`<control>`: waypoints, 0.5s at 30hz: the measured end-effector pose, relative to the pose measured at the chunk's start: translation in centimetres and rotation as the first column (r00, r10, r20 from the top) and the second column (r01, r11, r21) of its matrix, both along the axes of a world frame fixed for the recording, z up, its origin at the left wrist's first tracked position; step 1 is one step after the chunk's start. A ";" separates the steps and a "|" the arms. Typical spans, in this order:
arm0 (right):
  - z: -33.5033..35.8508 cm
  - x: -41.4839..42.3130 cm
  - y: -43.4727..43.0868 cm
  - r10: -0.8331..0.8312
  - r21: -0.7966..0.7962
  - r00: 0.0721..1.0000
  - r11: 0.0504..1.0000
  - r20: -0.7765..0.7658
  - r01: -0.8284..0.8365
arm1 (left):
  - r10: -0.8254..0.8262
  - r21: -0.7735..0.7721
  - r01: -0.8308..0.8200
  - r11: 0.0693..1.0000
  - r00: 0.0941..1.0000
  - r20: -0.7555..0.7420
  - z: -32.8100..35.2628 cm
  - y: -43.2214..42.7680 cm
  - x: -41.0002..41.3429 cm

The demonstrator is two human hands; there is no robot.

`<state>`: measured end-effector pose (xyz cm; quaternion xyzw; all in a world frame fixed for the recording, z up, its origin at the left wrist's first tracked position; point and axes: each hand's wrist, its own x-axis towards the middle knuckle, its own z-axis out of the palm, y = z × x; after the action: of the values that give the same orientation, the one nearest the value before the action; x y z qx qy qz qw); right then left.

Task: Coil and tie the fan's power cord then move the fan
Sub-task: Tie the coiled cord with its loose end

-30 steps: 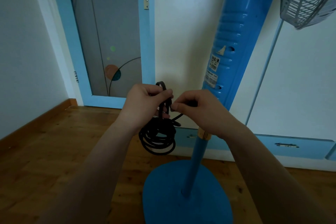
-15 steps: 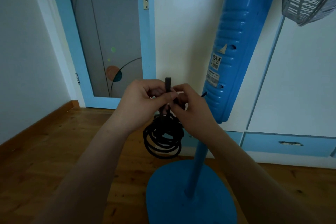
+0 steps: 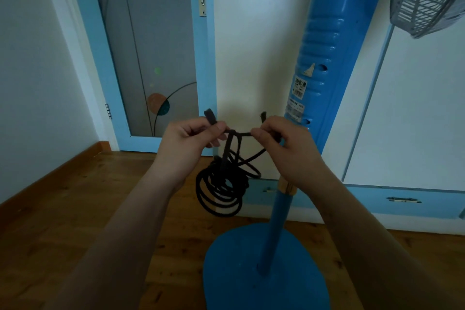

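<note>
Over wooden floor (image 3: 75, 209) by blue-framed door (image 3: 151, 45), left hand (image 3: 186, 141) and right hand (image 3: 284, 148), fingers (image 3: 217, 129) tight on tie (image 3: 241, 133) round coiled cord (image 3: 222, 173).

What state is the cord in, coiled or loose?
Coiled: the cord hangs in stacked loops below the tie pinched by left hand and right hand.

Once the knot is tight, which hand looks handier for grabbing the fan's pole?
Probably the right hand: it pinches the tie next to the blue fan column, whereas the left hand holds the other end beyond the coiled cord.
</note>
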<state>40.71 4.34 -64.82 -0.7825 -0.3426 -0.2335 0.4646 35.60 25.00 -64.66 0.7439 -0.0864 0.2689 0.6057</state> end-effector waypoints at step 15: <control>-1.9 0.9 -0.1 -0.180 0.297 0.973 0.930 -0.148 0.217 | 0.262 -0.399 -0.317 0.860 0.947 -0.187 -3.8 2.9 0.8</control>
<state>41.57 4.23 -66.71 -0.7426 -0.1925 -0.2837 0.5752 36.39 27.95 -68.45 0.6144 0.1255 0.3215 0.7095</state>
